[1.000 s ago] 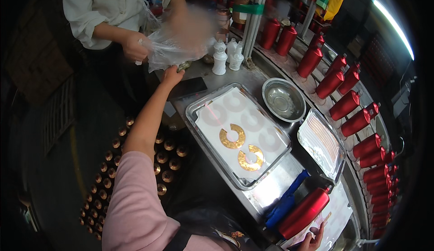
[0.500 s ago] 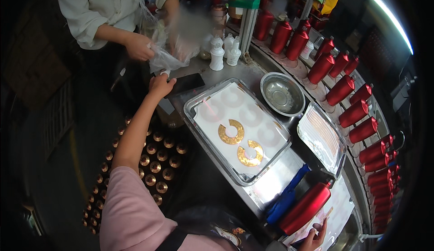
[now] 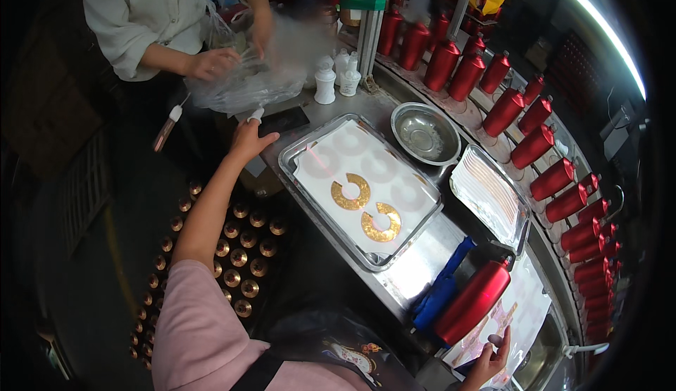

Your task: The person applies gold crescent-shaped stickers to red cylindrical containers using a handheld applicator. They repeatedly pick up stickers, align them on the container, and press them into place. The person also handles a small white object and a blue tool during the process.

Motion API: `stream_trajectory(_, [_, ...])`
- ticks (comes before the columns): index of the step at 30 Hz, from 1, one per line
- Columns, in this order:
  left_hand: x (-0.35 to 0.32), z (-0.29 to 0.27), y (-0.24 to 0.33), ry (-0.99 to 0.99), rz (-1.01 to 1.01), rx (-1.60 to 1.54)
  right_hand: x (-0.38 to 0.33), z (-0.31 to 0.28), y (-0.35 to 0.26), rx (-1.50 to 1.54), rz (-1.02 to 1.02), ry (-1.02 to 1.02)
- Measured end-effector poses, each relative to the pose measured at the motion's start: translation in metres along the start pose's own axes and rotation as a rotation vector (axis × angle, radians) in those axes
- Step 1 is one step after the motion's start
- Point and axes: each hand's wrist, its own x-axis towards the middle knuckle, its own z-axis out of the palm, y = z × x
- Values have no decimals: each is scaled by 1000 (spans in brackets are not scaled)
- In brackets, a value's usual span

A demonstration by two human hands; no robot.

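At the far left end of the steel tabletop (image 3: 422, 264) my left hand (image 3: 248, 139) reached out with the arm fully stretched, fingers closed in a pinch around a small white piece (image 3: 255, 115) that stuck up above my knuckles. It sat just beside a dark flat pad (image 3: 284, 120) and right under the clear plastic bag (image 3: 246, 84) that a co-worker in a pale shirt held with both hands (image 3: 211, 63). My right hand (image 3: 491, 354) lay low at the near edge, fingers loosely spread on printed sheets (image 3: 521, 306), close to the base of a red bottle (image 3: 473, 301) lying on its side next to a blue cloth (image 3: 442, 291). Between my two hands stood a metal tray (image 3: 296, 180) lined with white paper, carrying two gold C-shaped labels (image 3: 351, 192), one beside the other. Beyond it were a round steel bowl (image 3: 424, 133) and a smaller tray of label strips (image 3: 488, 192). Three white bottles (image 3: 336, 75) stood near the bag, and a row of upright red bottles (image 3: 535, 137) curved along the right side. Below the tabletop, gold-topped caps (image 3: 239, 257) sat in rows.
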Motion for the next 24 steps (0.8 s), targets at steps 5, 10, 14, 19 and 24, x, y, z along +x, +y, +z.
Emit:
stream_trajectory(5, [5,-7,17,-35,-145,51,-6,-9,24,33,-54,6])
stream_trajectory(10, [-2,-7,35,308,-33,269,-5,-6,45,103,-156,42])
stream_trajectory(14, [-51,-4,62,408,-101,102,-9,-17,45,219,-88,54])
stream_trajectory(19, [-126,-14,129,333,47,-412,-4,-9,29,265,-21,-14])
stream_trajectory(24, [-165,-13,231,27,142,-813,3,5,17,304,-56,-55])
